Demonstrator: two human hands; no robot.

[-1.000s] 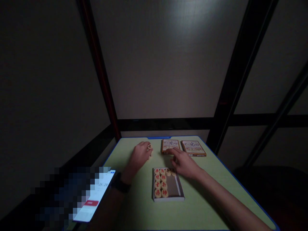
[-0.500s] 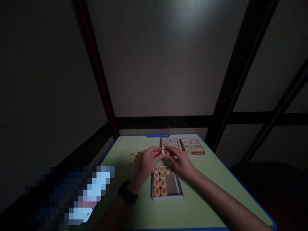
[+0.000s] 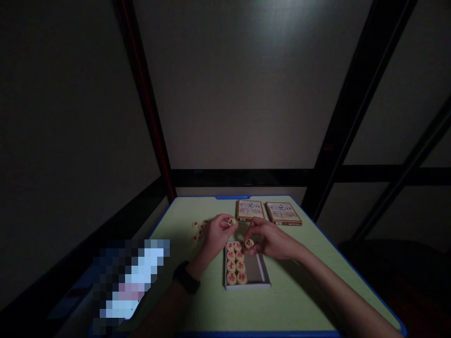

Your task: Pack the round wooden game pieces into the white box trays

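Observation:
An open shallow box (image 3: 260, 274) lies on the green table (image 3: 289, 300), its left half filled with round cream chess pieces (image 3: 235, 263) bearing red characters. My right hand (image 3: 271, 239) pinches one such piece (image 3: 249, 243) just above the box's far end. My left hand (image 3: 218, 232), with a dark watch on the wrist, holds another piece (image 3: 231, 222) at its fingertips, left of the right hand. Several loose pieces (image 3: 198, 230) lie on the table to the left of my left hand.
Two flat box lids or boards (image 3: 250, 210) (image 3: 283, 213) lie side by side at the table's far edge. A lit phone screen (image 3: 130, 281) sits off the table's left side, blurred. Dark frame bars (image 3: 334, 136) rise behind the table.
My hands met over the box's far end half a second ago, then parted. My right hand now brings a piece down toward the box; my left stays raised with another piece.

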